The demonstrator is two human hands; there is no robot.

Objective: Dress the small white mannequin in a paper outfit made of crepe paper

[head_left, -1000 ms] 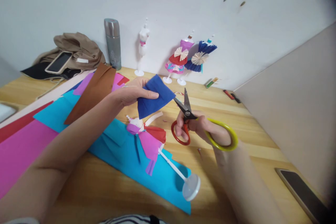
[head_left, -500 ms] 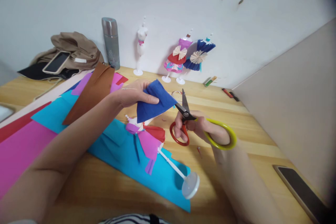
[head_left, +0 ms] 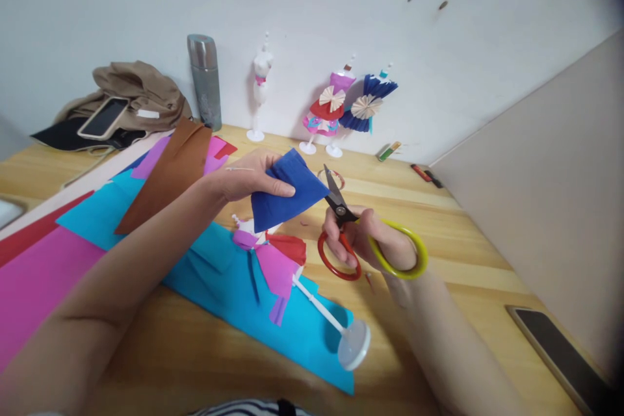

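Observation:
Between thumb and fingers, my left hand (head_left: 253, 175) holds a folded piece of dark blue crepe paper (head_left: 297, 188) above the table. My right hand (head_left: 368, 234) has its fingers through the red and yellow handles of a pair of scissors (head_left: 341, 208). The dark blades meet the right-hand corner of the blue paper and stand only slightly apart. Below, a small white mannequin (head_left: 316, 302) dressed in pink, purple and red paper lies on its side on a turquoise sheet (head_left: 234, 299).
Brown paper (head_left: 168, 172) and a magenta sheet (head_left: 43, 279) lie at left. A bare mannequin (head_left: 260, 88), two dressed mannequins (head_left: 331, 101) and a steel flask (head_left: 205, 81) stand along the wall. A phone (head_left: 550, 351) lies at right, another phone (head_left: 104, 118) on brown cloth (head_left: 156, 88).
The scissors' blades have come closer together at the blue paper's corner, and the handles have drawn nearer each other. My left hand and the paper have hardly moved.

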